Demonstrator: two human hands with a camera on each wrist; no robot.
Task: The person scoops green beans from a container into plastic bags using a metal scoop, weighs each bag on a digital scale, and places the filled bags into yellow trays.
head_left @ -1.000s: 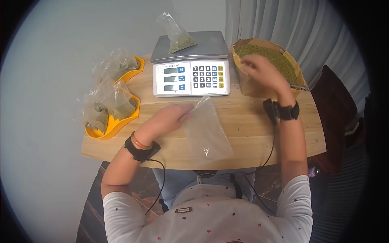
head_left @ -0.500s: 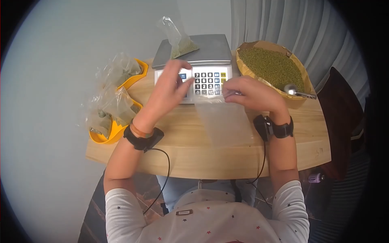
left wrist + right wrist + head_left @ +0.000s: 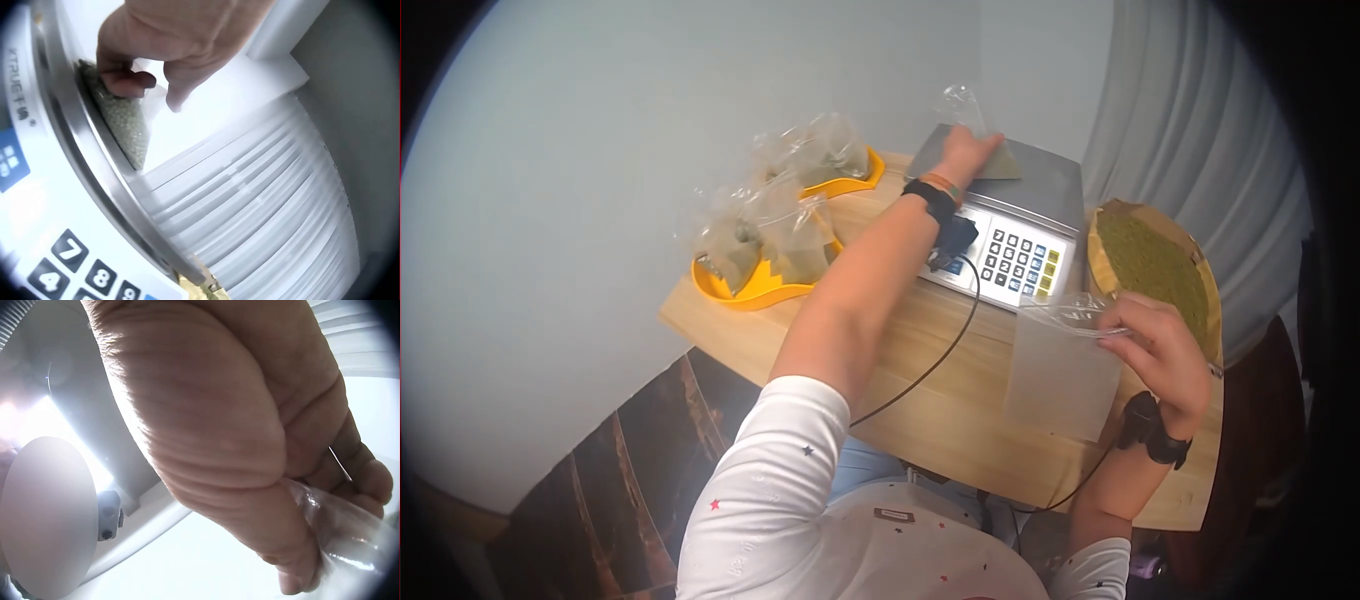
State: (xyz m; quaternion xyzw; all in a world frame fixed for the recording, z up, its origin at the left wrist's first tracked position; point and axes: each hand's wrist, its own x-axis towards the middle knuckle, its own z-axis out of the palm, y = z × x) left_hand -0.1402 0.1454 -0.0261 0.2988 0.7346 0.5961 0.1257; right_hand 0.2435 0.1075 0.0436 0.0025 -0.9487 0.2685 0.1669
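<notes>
A filled clear plastic bag (image 3: 1003, 165) with pale green granules in its bottom sits on the scale's metal plate (image 3: 1050, 185). My left hand (image 3: 968, 152) reaches across its middle. In the left wrist view, bent fingers lie against the filled bag (image 3: 122, 122), with the thumb standing apart from them. Over the front right of the table, my right hand (image 3: 1165, 350) pinches the top edge of an empty clear plastic bag (image 3: 1060, 375), which hangs flat below. Film of the empty bag (image 3: 350, 544) shows between thumb and fingers in the right wrist view.
The scale's keypad (image 3: 1020, 262) faces me. To its right stands a brown sack (image 3: 1100, 262) of green granules. At the left, two yellow trays (image 3: 765, 297) hold several filled bags (image 3: 795, 240). A cable (image 3: 935, 360) runs from my left wrist across the table.
My left hand has moved from in front of the keypad up to the filled bag on the scale. The right hand keeps the empty bag and holds it nearer the sack. The head view has turned left.
</notes>
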